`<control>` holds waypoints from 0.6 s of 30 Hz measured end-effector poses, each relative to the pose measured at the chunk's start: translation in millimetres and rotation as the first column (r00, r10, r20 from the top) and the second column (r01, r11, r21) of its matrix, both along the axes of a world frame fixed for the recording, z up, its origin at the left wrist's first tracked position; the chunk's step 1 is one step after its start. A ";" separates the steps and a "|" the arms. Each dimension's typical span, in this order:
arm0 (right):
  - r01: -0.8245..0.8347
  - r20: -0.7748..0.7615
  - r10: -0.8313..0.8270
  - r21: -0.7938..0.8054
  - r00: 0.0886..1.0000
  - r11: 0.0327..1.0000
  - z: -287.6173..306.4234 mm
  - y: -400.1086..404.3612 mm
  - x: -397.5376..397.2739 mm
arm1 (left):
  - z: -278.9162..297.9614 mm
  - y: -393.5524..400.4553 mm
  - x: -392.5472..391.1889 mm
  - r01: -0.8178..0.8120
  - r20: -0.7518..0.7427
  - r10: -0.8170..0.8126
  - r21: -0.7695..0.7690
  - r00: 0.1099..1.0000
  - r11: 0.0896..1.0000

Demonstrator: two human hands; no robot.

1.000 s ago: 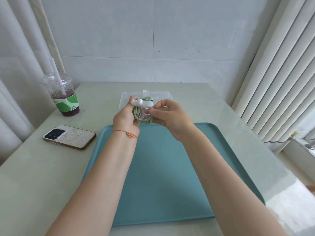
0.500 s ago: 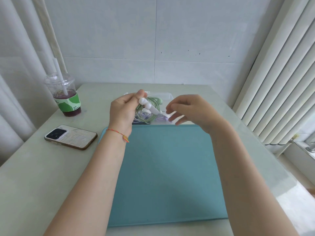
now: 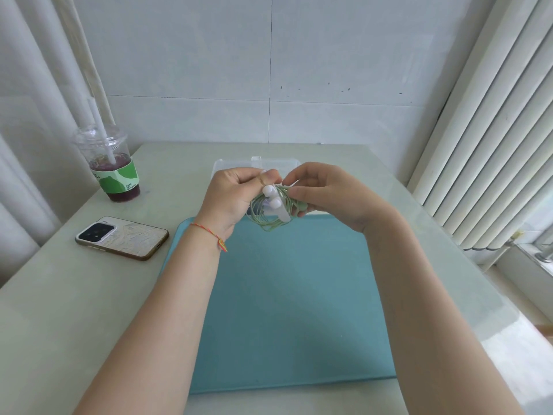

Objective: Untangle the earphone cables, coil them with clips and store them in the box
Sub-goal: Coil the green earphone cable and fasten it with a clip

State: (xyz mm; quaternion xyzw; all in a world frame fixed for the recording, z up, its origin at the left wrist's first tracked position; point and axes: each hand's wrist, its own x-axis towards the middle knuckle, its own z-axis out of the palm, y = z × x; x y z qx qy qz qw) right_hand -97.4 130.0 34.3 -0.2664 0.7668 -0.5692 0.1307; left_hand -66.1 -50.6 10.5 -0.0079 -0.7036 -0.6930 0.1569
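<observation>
Head view: left hand [image 3: 232,194] pinches green earphone coil [image 3: 270,215] from top, right hand [image 3: 324,194] pinches its right side, above tray [image 3: 296,310] far edge. Coil wound, white clip [image 3: 273,202] apparently on. Left: storing in box [image 3: 229,164] behind hands.

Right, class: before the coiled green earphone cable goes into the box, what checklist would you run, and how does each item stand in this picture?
1. Left hand holds the green coil by its top: ok.
2. Right hand pinches the coil's right side: ok.
3. Coil is gathered in loops, no long strand trailing: ok.
4. White clip is closed round the loops: cannot tell.
5. Clear box behind the hands is open with room inside: cannot tell, mostly hidden.
6. Teal tray beneath the hands would catch a drop: ok.
</observation>
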 end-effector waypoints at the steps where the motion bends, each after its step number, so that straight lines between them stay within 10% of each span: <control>1: 0.016 -0.005 -0.016 -0.016 1.000 1.000 -0.2 -0.9 -0.4 | -0.1 -0.5 -1.0 -0.026 -0.002 0.026 -0.002 1.000 1.000; 18: 0.120 0.060 -0.116 -0.078 0.991 0.990 -11.4 -15.6 -3.5 | -7.6 -3.4 -9.7 -0.134 -0.011 0.134 -0.021 0.991 0.991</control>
